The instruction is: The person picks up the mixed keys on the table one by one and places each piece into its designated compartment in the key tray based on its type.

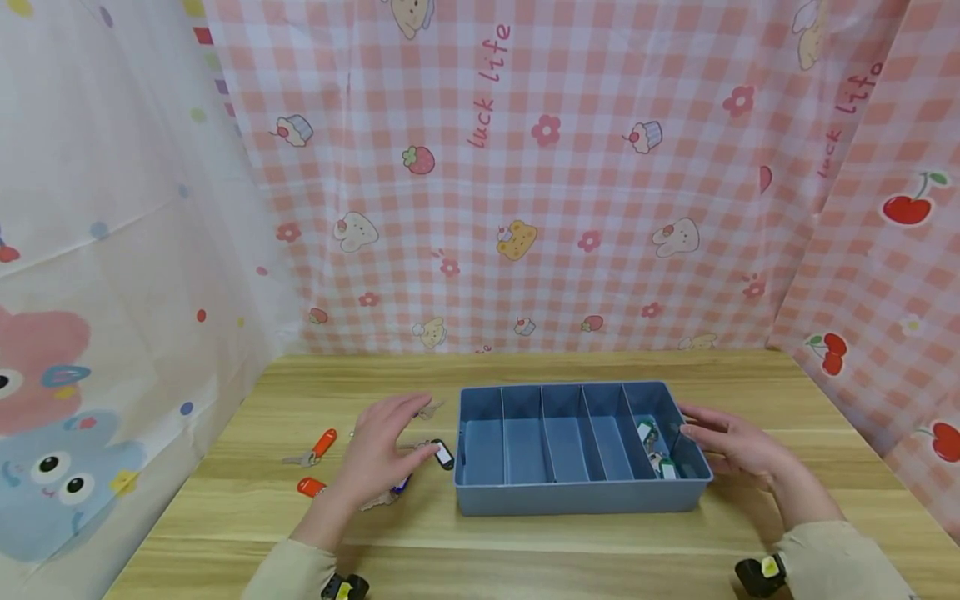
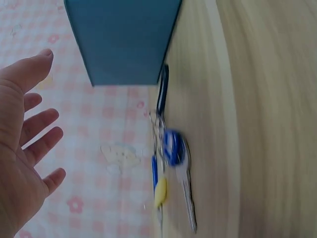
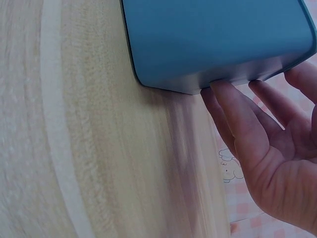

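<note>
A blue-grey box with five compartments in a row lies on the wooden table. My right hand is at its right end, fingertips touching the outer end wall in the right wrist view. Keys with green tags lie in the rightmost compartment; the other compartments show bare floors. Left of the box, my left hand hovers over loose keys, its fingers spread and holding nothing. Beside its thumb lies a key with a black tag, and below the hand a key with a blue tag. My left hand hides some keys in the head view.
Farther left on the table are a key with an orange tag and another orange tag partly behind my left wrist. A yellow tag shows among the keys in the left wrist view. A checked pink curtain hangs behind the table.
</note>
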`<state>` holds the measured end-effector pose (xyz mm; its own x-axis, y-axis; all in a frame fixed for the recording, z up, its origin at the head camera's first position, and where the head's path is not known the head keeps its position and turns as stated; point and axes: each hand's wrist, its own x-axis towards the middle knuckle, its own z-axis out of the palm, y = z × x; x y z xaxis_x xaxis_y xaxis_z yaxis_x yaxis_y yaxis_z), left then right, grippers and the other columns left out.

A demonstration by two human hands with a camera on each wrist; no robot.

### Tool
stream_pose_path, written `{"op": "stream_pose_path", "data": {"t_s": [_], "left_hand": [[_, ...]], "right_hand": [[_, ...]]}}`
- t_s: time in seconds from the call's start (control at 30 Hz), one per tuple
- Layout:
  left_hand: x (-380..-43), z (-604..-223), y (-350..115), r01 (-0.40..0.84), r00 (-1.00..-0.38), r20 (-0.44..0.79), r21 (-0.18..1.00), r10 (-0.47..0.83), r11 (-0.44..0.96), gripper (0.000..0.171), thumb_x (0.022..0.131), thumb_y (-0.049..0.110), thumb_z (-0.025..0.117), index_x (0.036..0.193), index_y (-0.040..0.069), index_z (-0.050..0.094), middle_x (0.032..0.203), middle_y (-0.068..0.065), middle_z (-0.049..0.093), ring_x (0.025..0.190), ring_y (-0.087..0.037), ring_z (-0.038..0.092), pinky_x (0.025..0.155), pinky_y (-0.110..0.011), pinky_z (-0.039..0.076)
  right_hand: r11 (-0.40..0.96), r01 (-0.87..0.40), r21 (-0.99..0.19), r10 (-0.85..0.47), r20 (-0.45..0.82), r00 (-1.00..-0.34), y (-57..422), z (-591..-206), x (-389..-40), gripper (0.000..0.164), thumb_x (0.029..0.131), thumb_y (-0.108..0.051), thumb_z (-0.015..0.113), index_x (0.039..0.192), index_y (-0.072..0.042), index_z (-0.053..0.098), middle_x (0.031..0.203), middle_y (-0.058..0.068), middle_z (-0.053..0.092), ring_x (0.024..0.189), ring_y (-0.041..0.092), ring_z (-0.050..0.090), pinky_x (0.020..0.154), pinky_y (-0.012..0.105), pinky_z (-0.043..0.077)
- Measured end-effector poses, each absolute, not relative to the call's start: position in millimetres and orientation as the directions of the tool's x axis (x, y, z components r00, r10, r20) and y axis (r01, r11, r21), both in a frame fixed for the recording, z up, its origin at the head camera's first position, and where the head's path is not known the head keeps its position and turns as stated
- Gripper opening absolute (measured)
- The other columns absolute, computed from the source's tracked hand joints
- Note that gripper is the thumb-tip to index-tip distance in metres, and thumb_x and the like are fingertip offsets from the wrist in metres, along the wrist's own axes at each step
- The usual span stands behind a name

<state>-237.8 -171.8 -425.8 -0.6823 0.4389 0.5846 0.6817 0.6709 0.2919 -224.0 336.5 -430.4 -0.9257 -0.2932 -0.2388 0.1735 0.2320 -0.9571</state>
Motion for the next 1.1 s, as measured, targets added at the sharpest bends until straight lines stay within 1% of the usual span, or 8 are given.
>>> {"op": "stream_pose_path", "data": {"t_s": [0.2, 0.43, 0.57, 0.67, 0.8, 0.93, 1.03, 1.1], "left_hand": [[-237, -430, -192, 0.662, -0.702, 0.581, 0.318, 0.412, 0.679, 0.062, 0.079, 0.023, 0.085, 0.133, 0.008, 0.06, 0.131, -0.011, 0.061, 0.123, -0.034, 0.053, 0.103, -0.06, 0.033], [-238, -436, -219, 0.72, -0.632, 0.656, 0.302, 0.412, 0.625, 0.062, 0.072, 0.013, 0.088, 0.128, 0.005, 0.063, 0.123, -0.014, 0.066, 0.114, -0.036, 0.058, 0.096, -0.056, 0.041], [-239, -439, -235, 0.749, -0.592, 0.701, 0.296, 0.398, 0.592, 0.061, 0.067, 0.008, 0.088, 0.124, 0.002, 0.065, 0.119, -0.015, 0.067, 0.108, -0.034, 0.06, 0.095, -0.046, 0.042], [-237, -440, -246, 0.756, -0.585, 0.71, 0.301, 0.392, 0.582, 0.059, 0.066, 0.006, 0.088, 0.12, 0.0, 0.067, 0.117, -0.013, 0.069, 0.106, -0.033, 0.06, 0.096, -0.036, 0.04], [-234, -441, -261, 0.727, -0.625, 0.679, 0.327, 0.385, 0.604, 0.057, 0.066, 0.004, 0.088, 0.119, 0.0, 0.068, 0.116, -0.012, 0.069, 0.105, -0.032, 0.06, 0.096, -0.027, 0.039], [-230, -442, -275, 0.654, -0.715, 0.598, 0.39, 0.362, 0.648, 0.054, 0.071, 0.006, 0.088, 0.121, 0.003, 0.068, 0.119, -0.01, 0.068, 0.109, -0.029, 0.059, 0.095, -0.022, 0.04], [-226, -443, -284, 0.594, -0.781, 0.527, 0.459, 0.335, 0.661, 0.051, 0.076, 0.011, 0.086, 0.123, 0.006, 0.068, 0.122, -0.008, 0.067, 0.114, -0.021, 0.056, 0.098, -0.017, 0.036], [-225, -445, -289, 0.568, -0.808, 0.495, 0.505, 0.321, 0.65, 0.05, 0.077, 0.012, 0.086, 0.123, 0.006, 0.068, 0.123, -0.008, 0.067, 0.116, -0.013, 0.055, 0.098, -0.013, 0.034]], "right_hand": [[0.236, 0.176, -0.956, -0.287, -0.242, -0.927, 335, -429, -223, 0.072, 0.104, -0.026, 0.055, 0.154, 0.006, 0.015, 0.152, 0.036, 0.024, 0.118, 0.023, 0.055, 0.093, 0.041, 0.052], [0.246, 0.185, -0.952, -0.282, -0.252, -0.926, 334, -428, -224, 0.073, 0.104, -0.027, 0.055, 0.154, 0.005, 0.013, 0.152, 0.036, 0.024, 0.122, 0.026, 0.053, 0.094, 0.041, 0.051], [0.236, 0.187, -0.954, -0.285, -0.252, -0.925, 334, -428, -224, 0.074, 0.103, -0.027, 0.055, 0.154, 0.005, 0.013, 0.152, 0.036, 0.026, 0.12, 0.023, 0.055, 0.094, 0.04, 0.051], [0.232, 0.185, -0.955, -0.287, -0.249, -0.925, 334, -428, -225, 0.074, 0.104, -0.027, 0.055, 0.154, 0.005, 0.012, 0.152, 0.035, 0.026, 0.118, 0.021, 0.056, 0.093, 0.04, 0.052], [0.237, 0.184, -0.954, -0.281, -0.249, -0.927, 334, -429, -225, 0.074, 0.103, -0.027, 0.055, 0.154, 0.005, 0.013, 0.151, 0.035, 0.027, 0.117, 0.021, 0.056, 0.093, 0.04, 0.052], [0.253, 0.183, -0.95, -0.274, -0.252, -0.928, 334, -429, -224, 0.073, 0.103, -0.028, 0.055, 0.155, 0.005, 0.014, 0.152, 0.035, 0.026, 0.121, 0.024, 0.054, 0.094, 0.041, 0.051], [0.26, 0.186, -0.947, -0.27, -0.256, -0.928, 335, -429, -224, 0.073, 0.103, -0.028, 0.055, 0.155, 0.004, 0.014, 0.152, 0.035, 0.025, 0.122, 0.026, 0.053, 0.094, 0.041, 0.051], [0.259, 0.189, -0.947, -0.269, -0.258, -0.928, 335, -429, -224, 0.073, 0.103, -0.028, 0.055, 0.155, 0.004, 0.014, 0.153, 0.035, 0.024, 0.122, 0.026, 0.053, 0.094, 0.041, 0.051]]}}
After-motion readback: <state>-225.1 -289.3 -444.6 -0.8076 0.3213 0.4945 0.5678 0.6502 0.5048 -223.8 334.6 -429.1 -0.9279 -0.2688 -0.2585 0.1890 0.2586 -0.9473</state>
